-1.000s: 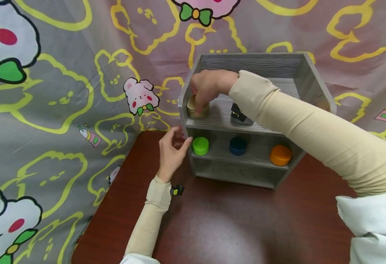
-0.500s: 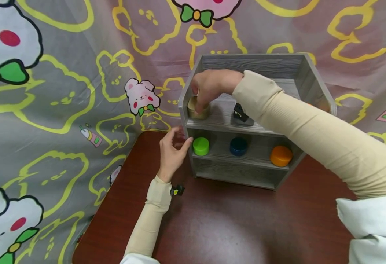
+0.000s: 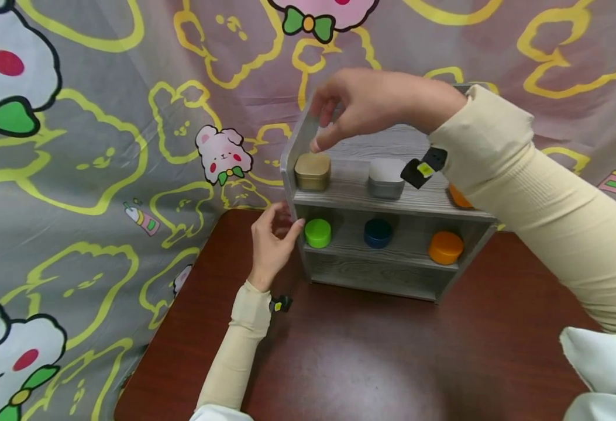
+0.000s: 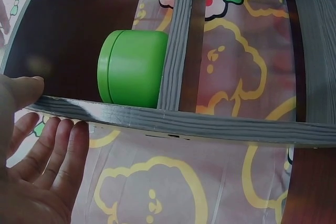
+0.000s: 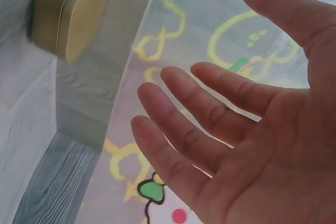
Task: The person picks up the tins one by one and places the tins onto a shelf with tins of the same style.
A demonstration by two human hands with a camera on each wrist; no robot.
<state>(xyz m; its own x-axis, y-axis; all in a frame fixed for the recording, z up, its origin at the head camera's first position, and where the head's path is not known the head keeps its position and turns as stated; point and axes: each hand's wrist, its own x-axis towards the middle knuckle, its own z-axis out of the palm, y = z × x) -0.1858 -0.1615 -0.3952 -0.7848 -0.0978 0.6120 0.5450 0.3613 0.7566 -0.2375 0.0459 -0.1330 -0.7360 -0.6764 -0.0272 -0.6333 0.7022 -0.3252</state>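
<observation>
A gold tin (image 3: 313,172) stands at the left end of the grey wooden shelf's (image 3: 371,202) upper board. My right hand (image 3: 376,102) hangs above it, apart from it and holding nothing; the right wrist view shows its fingers spread. My left hand (image 3: 272,245) grips the shelf's left side panel, thumb on the inner side and fingers outside, as the left wrist view shows. Near that thumb, a green round container (image 4: 134,66) sits on the middle board. A silver-grey tin (image 3: 386,178) is to the right of the gold one.
On the middle board are also a dark blue round container (image 3: 378,233) and an orange one (image 3: 446,248). Another orange thing (image 3: 460,197) on the upper board is partly hidden by the right forearm. The shelf stands on a dark red-brown table (image 3: 350,351) before a patterned cloth (image 3: 102,193).
My right hand has let go of the gold tin and risen up and to the right, its fingers opening. The silver-grey tin has come into fuller view. My left hand keeps its place.
</observation>
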